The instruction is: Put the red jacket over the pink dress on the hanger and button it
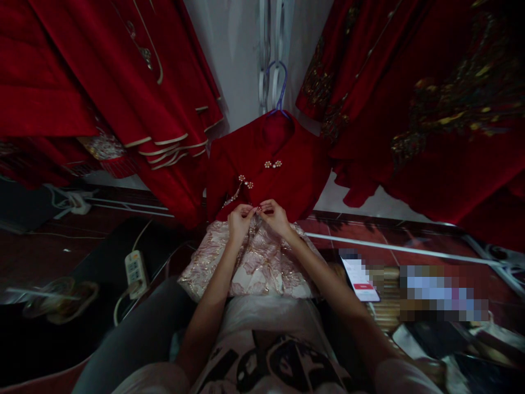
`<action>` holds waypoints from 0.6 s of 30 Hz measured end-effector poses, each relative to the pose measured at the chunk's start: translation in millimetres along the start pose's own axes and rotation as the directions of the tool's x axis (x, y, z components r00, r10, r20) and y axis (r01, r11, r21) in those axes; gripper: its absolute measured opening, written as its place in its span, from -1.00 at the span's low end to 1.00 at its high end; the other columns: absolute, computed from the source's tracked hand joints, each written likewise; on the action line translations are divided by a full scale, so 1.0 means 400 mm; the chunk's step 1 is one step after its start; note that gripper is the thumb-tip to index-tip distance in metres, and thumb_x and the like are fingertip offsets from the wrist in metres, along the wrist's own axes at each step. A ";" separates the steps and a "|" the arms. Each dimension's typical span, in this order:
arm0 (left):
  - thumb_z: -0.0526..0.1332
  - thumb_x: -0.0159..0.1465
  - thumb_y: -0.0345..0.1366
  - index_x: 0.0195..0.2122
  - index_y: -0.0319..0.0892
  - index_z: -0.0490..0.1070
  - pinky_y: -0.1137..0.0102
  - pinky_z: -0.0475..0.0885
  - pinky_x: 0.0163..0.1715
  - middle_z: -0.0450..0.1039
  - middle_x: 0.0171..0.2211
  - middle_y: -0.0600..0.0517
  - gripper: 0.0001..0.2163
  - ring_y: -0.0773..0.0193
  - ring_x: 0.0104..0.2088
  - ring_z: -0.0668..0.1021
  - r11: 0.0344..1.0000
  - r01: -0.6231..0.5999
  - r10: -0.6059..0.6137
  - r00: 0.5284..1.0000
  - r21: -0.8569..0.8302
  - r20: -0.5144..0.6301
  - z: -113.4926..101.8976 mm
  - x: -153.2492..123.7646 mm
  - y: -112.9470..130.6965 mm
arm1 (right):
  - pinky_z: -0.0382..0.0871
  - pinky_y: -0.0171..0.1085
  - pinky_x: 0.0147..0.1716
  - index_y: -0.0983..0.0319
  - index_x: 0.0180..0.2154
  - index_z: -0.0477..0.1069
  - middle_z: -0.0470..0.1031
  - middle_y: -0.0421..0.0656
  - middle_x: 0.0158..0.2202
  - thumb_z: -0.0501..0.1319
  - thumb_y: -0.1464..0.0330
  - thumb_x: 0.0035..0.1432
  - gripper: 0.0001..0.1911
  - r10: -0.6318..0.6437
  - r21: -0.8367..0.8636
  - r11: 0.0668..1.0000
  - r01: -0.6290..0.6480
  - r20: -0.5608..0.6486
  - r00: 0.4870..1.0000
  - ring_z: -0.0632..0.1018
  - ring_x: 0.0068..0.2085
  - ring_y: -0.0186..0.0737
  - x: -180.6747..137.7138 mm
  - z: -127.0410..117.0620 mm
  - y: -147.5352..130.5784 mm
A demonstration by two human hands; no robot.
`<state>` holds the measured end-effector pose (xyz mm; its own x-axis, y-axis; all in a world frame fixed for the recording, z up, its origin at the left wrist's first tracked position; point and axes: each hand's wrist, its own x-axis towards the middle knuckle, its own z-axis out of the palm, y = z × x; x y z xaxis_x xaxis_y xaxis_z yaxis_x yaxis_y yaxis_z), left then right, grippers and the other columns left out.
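Observation:
A small red dress [287, 180] with pearl flower buttons hangs on a blue hanger [280, 90] straight ahead. Its pale pink lace skirt [254, 262] spreads toward my lap. My left hand [240, 219] and my right hand [275, 216] meet at the dress front, just below the lower buttons. Both pinch at a small fastening between their fingertips, where the red top meets the skirt. The fastening itself is too small to make out.
Red embroidered garments [430, 109] hang at right and more red garments [102, 93] at left. A lit phone [361, 276] lies to my right. A white power strip [135, 271] with its cable sits on the dark floor at left.

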<state>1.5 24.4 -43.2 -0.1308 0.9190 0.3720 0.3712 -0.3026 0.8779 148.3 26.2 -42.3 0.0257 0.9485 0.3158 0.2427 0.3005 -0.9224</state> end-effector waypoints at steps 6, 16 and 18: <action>0.28 0.14 -0.24 -0.37 -0.20 0.47 0.43 0.45 -0.29 0.52 -0.42 0.02 -0.87 0.33 -0.39 0.55 0.994 0.032 -0.028 0.999 -0.103 0.047 0.009 -0.007 0.012 | 0.47 -0.28 -0.22 0.25 -0.27 0.41 0.52 -0.16 -0.35 0.31 0.29 -0.01 -0.76 0.039 0.013 0.999 -0.039 0.015 0.999 0.54 -0.34 -0.32 0.012 -0.010 0.010; 0.23 0.21 -0.13 -0.11 -0.20 0.47 0.36 0.51 -0.13 0.55 -0.13 -0.10 -0.70 0.33 -0.25 0.60 0.771 0.224 -0.206 0.974 -0.596 0.099 0.007 0.065 0.062 | 0.47 -0.28 -0.29 0.27 -0.28 0.48 0.58 -0.16 -0.38 0.40 0.31 -0.12 -0.69 0.129 0.083 0.973 -0.216 0.581 0.804 0.57 -0.35 -0.32 0.031 -0.199 -0.117; 0.24 0.21 -0.15 -0.12 -0.23 0.49 0.33 0.50 -0.07 0.55 -0.10 -0.12 -0.71 0.31 -0.20 0.60 0.718 0.273 -0.270 0.957 -0.640 0.106 0.007 0.088 0.081 | 0.47 -0.28 -0.30 0.27 -0.28 0.49 0.58 -0.17 -0.37 0.40 0.30 -0.11 -0.70 0.127 0.076 0.975 -0.210 0.583 0.802 0.57 -0.35 -0.32 0.029 -0.216 -0.134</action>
<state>11.4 47.6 -2.5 -0.1281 0.9879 0.0873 -0.3574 -0.1281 0.9251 219.2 12.3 29.9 -0.5142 0.8576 0.0064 0.1572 0.1016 -0.9823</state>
